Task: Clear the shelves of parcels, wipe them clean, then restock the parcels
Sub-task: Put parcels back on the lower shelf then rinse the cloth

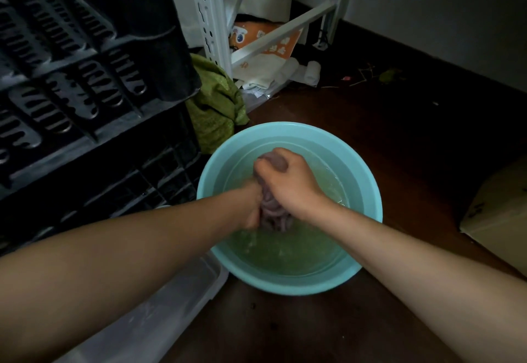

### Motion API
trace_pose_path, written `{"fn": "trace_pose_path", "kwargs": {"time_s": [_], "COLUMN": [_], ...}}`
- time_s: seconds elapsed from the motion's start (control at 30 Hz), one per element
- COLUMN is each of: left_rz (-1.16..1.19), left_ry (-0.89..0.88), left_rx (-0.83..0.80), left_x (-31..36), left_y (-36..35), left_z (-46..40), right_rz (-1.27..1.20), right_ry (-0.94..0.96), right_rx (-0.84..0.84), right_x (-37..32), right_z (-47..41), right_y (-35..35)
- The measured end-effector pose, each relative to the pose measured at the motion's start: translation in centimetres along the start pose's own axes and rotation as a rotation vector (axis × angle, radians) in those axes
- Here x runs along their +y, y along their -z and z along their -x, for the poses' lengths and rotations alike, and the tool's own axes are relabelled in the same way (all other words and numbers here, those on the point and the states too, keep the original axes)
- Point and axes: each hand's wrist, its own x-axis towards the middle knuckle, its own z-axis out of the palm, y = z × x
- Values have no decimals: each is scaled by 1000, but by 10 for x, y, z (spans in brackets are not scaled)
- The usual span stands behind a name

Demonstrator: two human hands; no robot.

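**A:** What are the hands doing?

**B:** Both grip a twisted purple cloth (271,214) above a teal basin (368,191) of greenish water. The right hand (288,183) is fisted round the cloth's far end, knuckles up. The left hand (252,206) is blurred, though its fingers appear curled round the cloth's near end, which hangs down to the water.

**A:** Where does the basin sit?

**B:** On a dark floor (399,123), in the middle of the view.

**A:** And around it?

**B:** Black slotted crates (85,77) are stacked at the left (they fill that whole side). A clear plastic lid (159,305) lies near left, touching the basin. A green cloth (216,106) is bunched just beyond the basin. Farther off stands a white metal shelf frame (211,20), with an orange-and-white bag (271,40) low behind its brace. A cardboard box (496,214) shows at the right edge.
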Motion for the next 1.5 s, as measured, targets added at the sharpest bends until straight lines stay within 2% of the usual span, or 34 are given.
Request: {"fn": "trace_pose_path", "kwargs": {"time_s": [0.1,0.17,0.33,0.47,0.53,0.57,0.63,0.67,0.77,0.8,0.83,0.93,1.03,1.1,1.17,1.23,1.3,1.4,1.47,1.5], "left_rz": [124,90,-66,-183,-266,-324,-438,-441,-109,-21,21,67,22,-5,-26,-155,-321,-474,-528,-547], "left_ry": [-32,-12,-20,51,48,50,58,39,83,117,143,57,46,82,106,51,-3,-8,15,42], "left_rx": [46,33,321,315,325,345,374,370,231,201,162,117,140,121,114,121,196,268,226,194], "left_x": [-3,1,2,-10,-14,-15,-17,-20,-23,-21,-14,-5,-6,-8,2,7,12,17,19,21], "left_y": [-10,-6,16,17,10,8,3,0,-8,-10,-9,-7,8,9,4,1,8,25,34,36], "left_z": [3,7,-18,-39,-41,-42,-39,-39,-37,-35,-24,-17,-11,-13,0,8,12,10,13,16], "right_rz": [286,455,936,1113,1154,1158,1047,884,25,-158,-234,-251,-60,103,266,484,683,966,1199,1273], "right_ry": [65,43,-304,-245,-202,-188,-184,-211,-431,-467,-430,-154,73,115,104,102,79,-88,-177,-161], "right_rx": [35,40,-276,-538,-557,-503,-348,-302,-232,-211,-189,-118,-83,-70,-33,12,8,-65,-147,-183], "right_x": [11,20,45,67,72,72,69,68,47,36,27,5,-4,-1,6,17,25,31,32,32], "right_z": [-4,-11,-22,-7,-6,-5,-7,-9,-9,-9,-10,-7,-1,0,-2,-7,-10,-7,-2,1], "right_y": [7,16,36,26,24,24,22,21,18,18,18,8,1,3,10,22,34,43,40,37]}}
